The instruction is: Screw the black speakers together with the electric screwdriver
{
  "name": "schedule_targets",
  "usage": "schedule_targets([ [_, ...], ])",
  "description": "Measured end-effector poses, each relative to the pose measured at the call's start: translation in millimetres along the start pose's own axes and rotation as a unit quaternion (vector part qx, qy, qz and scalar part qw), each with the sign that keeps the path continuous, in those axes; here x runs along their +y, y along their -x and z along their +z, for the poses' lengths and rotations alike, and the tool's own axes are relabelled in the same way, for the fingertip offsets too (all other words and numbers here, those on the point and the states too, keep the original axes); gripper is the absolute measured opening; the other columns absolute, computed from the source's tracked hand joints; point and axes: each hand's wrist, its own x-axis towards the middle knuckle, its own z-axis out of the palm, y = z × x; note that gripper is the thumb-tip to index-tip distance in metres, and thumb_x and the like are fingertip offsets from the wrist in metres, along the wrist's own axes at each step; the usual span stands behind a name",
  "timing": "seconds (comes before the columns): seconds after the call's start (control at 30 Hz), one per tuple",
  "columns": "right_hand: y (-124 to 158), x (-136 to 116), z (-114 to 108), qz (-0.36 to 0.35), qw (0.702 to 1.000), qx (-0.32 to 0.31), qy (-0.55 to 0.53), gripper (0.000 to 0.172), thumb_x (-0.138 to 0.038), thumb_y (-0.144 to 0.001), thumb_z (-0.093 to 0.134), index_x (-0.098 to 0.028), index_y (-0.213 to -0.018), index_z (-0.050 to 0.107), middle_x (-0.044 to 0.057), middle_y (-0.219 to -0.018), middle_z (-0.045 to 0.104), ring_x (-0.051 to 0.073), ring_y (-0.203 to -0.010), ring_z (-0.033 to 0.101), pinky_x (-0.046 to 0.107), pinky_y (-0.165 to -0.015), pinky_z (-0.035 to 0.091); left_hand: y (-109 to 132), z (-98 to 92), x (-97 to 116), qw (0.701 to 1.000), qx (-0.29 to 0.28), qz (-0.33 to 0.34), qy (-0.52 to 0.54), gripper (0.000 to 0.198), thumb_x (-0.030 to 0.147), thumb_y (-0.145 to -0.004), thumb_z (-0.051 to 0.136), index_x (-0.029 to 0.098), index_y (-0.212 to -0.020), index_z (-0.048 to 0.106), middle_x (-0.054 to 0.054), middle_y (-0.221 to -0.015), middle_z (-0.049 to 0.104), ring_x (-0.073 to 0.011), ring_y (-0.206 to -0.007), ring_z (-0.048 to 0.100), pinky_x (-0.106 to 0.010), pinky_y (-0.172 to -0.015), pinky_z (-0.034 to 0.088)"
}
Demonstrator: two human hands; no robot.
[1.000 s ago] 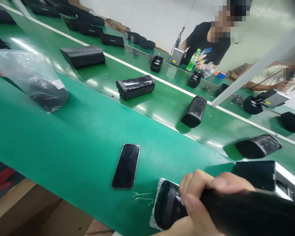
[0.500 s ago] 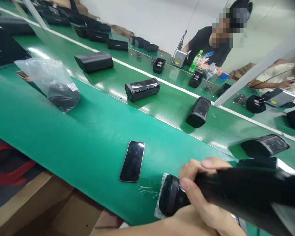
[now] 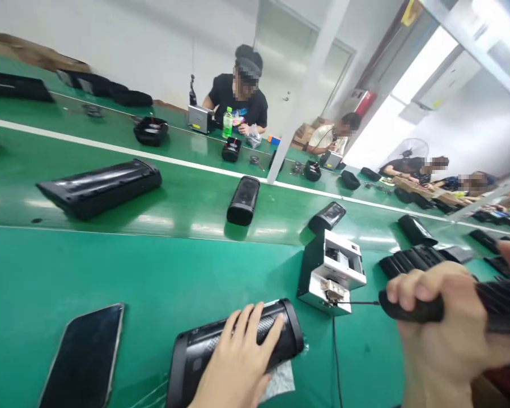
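Observation:
My left hand (image 3: 242, 362) lies across a black speaker (image 3: 191, 351) with a perforated grille, its fingers draped over the top and its thumb along the near side. Under the speaker's near side a piece of bubble wrap (image 3: 283, 381) sticks out. On the right, my right hand (image 3: 442, 317) is wrapped around a black electric screwdriver (image 3: 412, 306). The thin bit points left and its tip is at the front of a black and white screw feeder (image 3: 317, 272), by the small outlet.
A phone (image 3: 83, 357) lies at the left front. Behind, a green line carries several speakers, including one upright (image 3: 243, 201) and a long one (image 3: 102, 184). A white post (image 3: 297, 102) rises there. Co-workers, one in a black shirt (image 3: 221, 93), sit across. A cable (image 3: 336, 357) runs from the feeder.
The view has swung right. My right hand with the screwdriver has moved away from the speaker to the screw feeder. My left hand now lies in plain view on the speaker.

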Motion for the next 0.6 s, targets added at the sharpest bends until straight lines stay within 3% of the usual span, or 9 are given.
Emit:
schedule_targets([
  [0.07, -5, 17, -5, -0.018, 0.999, 0.023, 0.027, 0.064, -0.027, -0.099, 0.099, -0.028, -0.151, 0.061, -0.013, -0.071, 0.063, 0.021, -0.047, 0.046, 0.030, -0.046, 0.053, -1, 3.8, -3, 1.000, 0.010, 0.004, -0.025, 0.117, 0.016, -0.080, 0.109, 0.034, -0.185, 0.061, -0.023, -0.183, 0.071, -0.0524, -0.158, 0.078, -0.068, -0.127, 0.074],
  [0.23, 3, 67, -19, -0.021, 0.999, -0.002, 0.031, 0.049, -0.028, -0.102, 0.096, -0.024, -0.139, 0.065, -0.012, -0.070, 0.065, 0.018, -0.045, 0.055, 0.029, -0.048, 0.056, -3, 11.3, -18, 0.998, 0.038, 0.039, -0.034, 0.119, 0.020, -0.078, 0.110, 0.032, -0.186, 0.060, -0.024, -0.178, 0.074, -0.0527, -0.150, 0.083, -0.067, -0.117, 0.080],
  [0.33, 6, 84, -25, 0.000, 1.000, -0.028, 0.010, 0.041, -0.026, -0.104, 0.093, -0.026, -0.133, 0.064, -0.013, -0.069, 0.061, 0.016, -0.043, 0.052, 0.026, -0.048, 0.054, -6, 6.8, -27, 0.999, 0.010, 0.048, -0.008, 0.118, 0.028, -0.080, 0.114, 0.035, -0.185, 0.062, -0.021, -0.177, 0.076, -0.0529, -0.148, 0.085, -0.066, -0.113, 0.082],
  [0.47, 8, 79, -29, 0.052, 0.997, -0.048, -0.027, 0.047, -0.031, -0.106, 0.101, -0.026, -0.136, 0.066, -0.012, -0.068, 0.059, 0.016, -0.043, 0.052, 0.026, -0.047, 0.054, -14, -3.3, -31, 0.999, -0.021, 0.035, 0.033, 0.105, 0.035, -0.088, 0.114, 0.034, -0.182, 0.067, -0.021, -0.176, 0.077, -0.0549, -0.148, 0.085, -0.071, -0.111, 0.082],
  [0.6, 29, 40, -39, 0.129, 0.989, -0.036, -0.058, 0.052, -0.024, -0.102, 0.103, -0.030, -0.143, 0.071, -0.013, -0.067, 0.056, 0.016, -0.038, 0.045, 0.026, -0.041, 0.050, -17, -9.2, -30, 0.997, -0.028, 0.043, 0.055, 0.094, 0.040, -0.099, 0.109, 0.030, -0.182, 0.066, -0.022, -0.177, 0.076, -0.0527, -0.151, 0.084, -0.070, -0.112, 0.082],
])
